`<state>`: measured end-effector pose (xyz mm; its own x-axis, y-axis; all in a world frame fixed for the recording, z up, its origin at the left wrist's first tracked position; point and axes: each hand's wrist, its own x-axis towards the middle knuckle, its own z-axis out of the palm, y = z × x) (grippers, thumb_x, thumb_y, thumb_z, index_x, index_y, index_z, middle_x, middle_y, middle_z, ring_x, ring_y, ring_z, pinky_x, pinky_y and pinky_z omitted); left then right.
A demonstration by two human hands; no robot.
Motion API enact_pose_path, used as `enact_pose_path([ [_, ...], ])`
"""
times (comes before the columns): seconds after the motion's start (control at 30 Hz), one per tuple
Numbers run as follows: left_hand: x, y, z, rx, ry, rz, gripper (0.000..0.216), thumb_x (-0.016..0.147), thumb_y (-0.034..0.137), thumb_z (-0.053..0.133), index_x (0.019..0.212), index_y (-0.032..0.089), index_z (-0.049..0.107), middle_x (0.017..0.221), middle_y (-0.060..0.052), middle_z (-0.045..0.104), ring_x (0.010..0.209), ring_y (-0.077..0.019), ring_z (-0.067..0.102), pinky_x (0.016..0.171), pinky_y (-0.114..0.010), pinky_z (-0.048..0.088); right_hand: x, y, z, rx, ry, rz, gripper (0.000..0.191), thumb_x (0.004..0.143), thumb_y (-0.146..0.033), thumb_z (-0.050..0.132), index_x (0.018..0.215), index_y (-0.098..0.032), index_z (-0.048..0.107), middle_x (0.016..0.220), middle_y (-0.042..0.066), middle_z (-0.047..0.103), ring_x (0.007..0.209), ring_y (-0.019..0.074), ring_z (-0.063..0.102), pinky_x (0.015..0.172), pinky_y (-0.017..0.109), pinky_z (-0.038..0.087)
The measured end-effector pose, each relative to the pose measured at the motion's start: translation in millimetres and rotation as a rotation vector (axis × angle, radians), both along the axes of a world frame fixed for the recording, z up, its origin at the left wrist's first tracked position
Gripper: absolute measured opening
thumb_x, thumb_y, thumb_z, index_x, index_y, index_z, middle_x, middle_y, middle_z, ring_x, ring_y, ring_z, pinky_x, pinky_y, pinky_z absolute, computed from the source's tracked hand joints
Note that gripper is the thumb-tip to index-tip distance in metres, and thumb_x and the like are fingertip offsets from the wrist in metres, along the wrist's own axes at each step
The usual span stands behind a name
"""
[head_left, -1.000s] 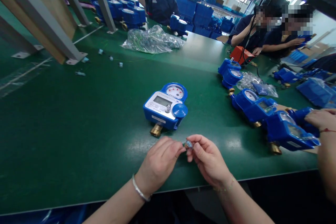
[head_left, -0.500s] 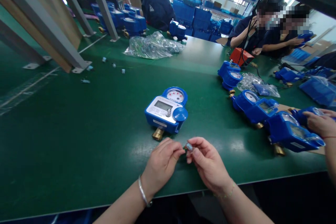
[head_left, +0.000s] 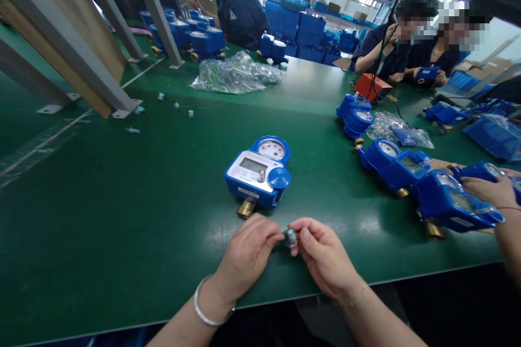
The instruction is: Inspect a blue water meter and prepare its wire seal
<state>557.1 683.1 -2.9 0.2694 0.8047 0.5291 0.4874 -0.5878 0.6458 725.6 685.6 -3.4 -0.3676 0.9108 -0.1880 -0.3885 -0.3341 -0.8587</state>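
Note:
My left hand (head_left: 247, 254) and my right hand (head_left: 323, 256) meet just above the near edge of the green table (head_left: 122, 200). Between their fingertips they pinch a small pale blue-grey part (head_left: 291, 237). Just beyond the hands lies a blue water meter (head_left: 259, 173) with a white display panel, a round dial, a blue cap and a brass fitting pointing toward me. Neither hand touches the meter.
A row of blue meters (head_left: 407, 171) lies at the right, where another person's hand (head_left: 490, 191) holds one. Clear plastic bags (head_left: 236, 73), small loose parts (head_left: 163, 98), grey frame legs (head_left: 81, 59) and seated co-workers occupy the far side. An orange box (head_left: 372, 85) stands at back right.
My hands have barely shifted while turning the small part between the fingertips. The other person's hand at the right has slid a little along the meter.

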Motion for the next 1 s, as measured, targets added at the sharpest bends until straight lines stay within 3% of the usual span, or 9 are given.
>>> enact_pose_path([
  [0.2, 1.2, -0.9, -0.5, -0.026, -0.036, -0.021, 0.008, 0.086, 0.010, 0.052, 0.087, 0.017, 0.055, 0.075, -0.001, 0.058, 0.070, -0.0132, 0.051, 0.066, -0.026, 0.042, -7.3, -2.7, 1.6, 0.057, -0.050, -0.050, 0.021, 0.086, -0.034, 0.056, 0.095, -0.017, 0.065, 0.072, 0.000, 0.057, 0.064, 0.0075, 0.051, 0.064, 0.019, 0.040],
  [0.4, 5.0, -0.2, -1.1, -0.099, -0.063, 0.072, 0.010, 0.086, 0.011, 0.051, 0.080, 0.017, 0.057, 0.073, 0.000, 0.056, 0.070, -0.0120, 0.052, 0.065, -0.024, 0.043, -14.0, -0.3, 6.4, -0.354, 0.347, -0.039, 0.013, 0.081, -0.022, 0.064, 0.090, -0.013, 0.064, 0.071, 0.000, 0.055, 0.059, 0.0040, 0.048, 0.052, 0.012, 0.039],
  [0.57, 4.3, 0.6, -1.5, -0.092, -0.093, 0.169, 0.010, 0.082, 0.008, 0.055, 0.081, 0.017, 0.061, 0.081, -0.002, 0.053, 0.075, -0.0117, 0.053, 0.067, -0.022, 0.045, -12.7, 4.3, 3.4, -0.501, 0.538, 0.079, 0.017, 0.078, -0.014, 0.066, 0.094, -0.015, 0.060, 0.068, -0.001, 0.053, 0.054, 0.0029, 0.043, 0.043, 0.009, 0.030],
  [0.7, 3.0, -0.7, 0.2, -0.142, -0.131, 0.149, 0.010, 0.082, 0.010, 0.057, 0.080, 0.018, 0.061, 0.075, 0.000, 0.056, 0.070, -0.0110, 0.054, 0.063, -0.021, 0.044, -13.9, 5.0, 3.9, -0.475, 0.550, 0.091, 0.019, 0.077, -0.013, 0.066, 0.093, -0.019, 0.057, 0.065, -0.002, 0.053, 0.051, 0.0027, 0.042, 0.041, 0.009, 0.025],
  [0.93, 6.5, -5.8, 3.1, -0.224, -0.182, 0.160, 0.009, 0.082, 0.012, 0.057, 0.075, 0.017, 0.059, 0.075, 0.000, 0.057, 0.070, -0.0108, 0.055, 0.065, -0.021, 0.043, -21.2, 0.3, 7.8, -0.293, 0.282, -0.077, 0.020, 0.075, -0.028, 0.070, 0.084, -0.015, 0.058, 0.059, -0.002, 0.054, 0.046, 0.0033, 0.041, 0.041, 0.012, 0.028],
  [1.0, 7.5, -4.6, -0.1, -0.335, -0.280, 0.163, 0.003, 0.081, 0.017, 0.059, 0.084, 0.018, 0.058, 0.073, 0.001, 0.057, 0.067, -0.0111, 0.056, 0.063, -0.022, 0.044, -20.6, 1.5, 7.8, -0.278, 0.233, -0.083, 0.021, 0.075, -0.030, 0.069, 0.084, -0.014, 0.058, 0.059, -0.002, 0.053, 0.047, 0.0037, 0.041, 0.041, 0.013, 0.029],
])
